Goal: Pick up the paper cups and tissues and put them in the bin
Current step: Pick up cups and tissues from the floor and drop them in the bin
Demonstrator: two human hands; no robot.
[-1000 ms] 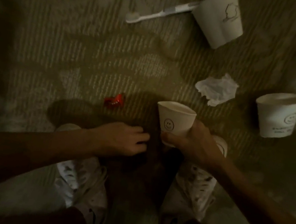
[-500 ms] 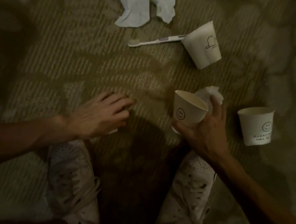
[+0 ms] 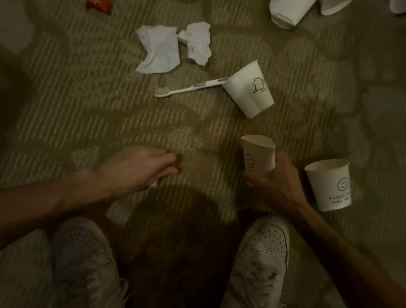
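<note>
You are mid-collection; your right hand [image 3: 275, 182] is gripping the smiley cup [image 3: 258, 156] low over the carpet [image 3: 97, 111]; your left hand [image 3: 139, 168] is hanging half-curled, contents unclear; next, be reaching for the neighbouring cup [image 3: 329, 184]; no bin is showing.

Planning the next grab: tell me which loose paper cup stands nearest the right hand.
The upright smiley cup with lettering, just beside the right hand. The cat-drawing cup lies tipped farther ahead; the other cups sit along the far edge.

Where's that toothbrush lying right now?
In the head view the toothbrush lies on the carpet just above centre, below the two crumpled tissues, its handle end at the rim of the tipped cat-print cup.
</note>
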